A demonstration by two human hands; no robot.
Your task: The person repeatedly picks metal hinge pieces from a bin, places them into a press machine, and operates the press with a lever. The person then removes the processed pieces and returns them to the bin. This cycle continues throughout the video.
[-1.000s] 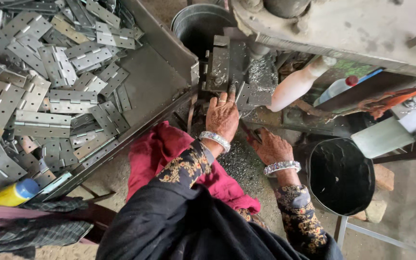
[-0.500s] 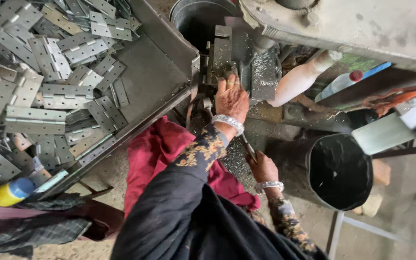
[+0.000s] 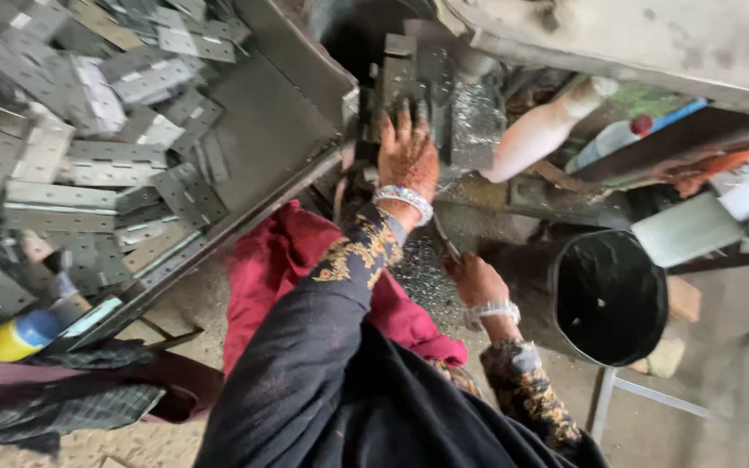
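Cluttered workshop surroundings frame you: at ten o'clock a sloped metal tray (image 3: 279, 130) holds a heap of punched hinge plates (image 3: 71, 156), and at four o'clock stands a black bucket (image 3: 608, 295). Your left hand (image 3: 407, 154) lies at twelve o'clock, fingers spread flat on a grey metal part (image 3: 405, 74) in the press; its grip is open, pressing rather than clasping. Your right hand (image 3: 476, 279) sits lower, near five o'clock, and whether it is closed you cannot tell. That part looks dull, flat and blurred; judge it stiff, fairly heavy, sharp-edged, so take it by its outer edges.
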